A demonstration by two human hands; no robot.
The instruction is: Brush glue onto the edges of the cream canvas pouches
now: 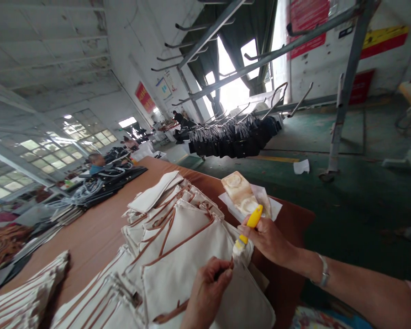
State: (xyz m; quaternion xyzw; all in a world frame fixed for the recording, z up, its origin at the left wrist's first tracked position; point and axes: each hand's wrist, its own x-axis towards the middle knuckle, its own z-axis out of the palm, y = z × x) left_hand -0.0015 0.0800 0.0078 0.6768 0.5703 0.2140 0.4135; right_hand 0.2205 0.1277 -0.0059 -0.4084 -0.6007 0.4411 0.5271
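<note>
My right hand is closed around a yellow-handled brush. The brush's pale, coated bristles point down at the edge of a white bag piece with brown trim. My left hand pinches the end of a thin brown strip at that edge, right below the bristles. Just beyond my right hand, a tan container smeared with a whitish paste lies on white paper. More white pieces with brown edging are fanned out in overlapping layers under and beyond my hands.
Another stack of white pieces lies at the left of the brown-covered table. Black pieces and pale cords are heaped further off. A metal rack with hanging black bags stands past the table. A person sits far left.
</note>
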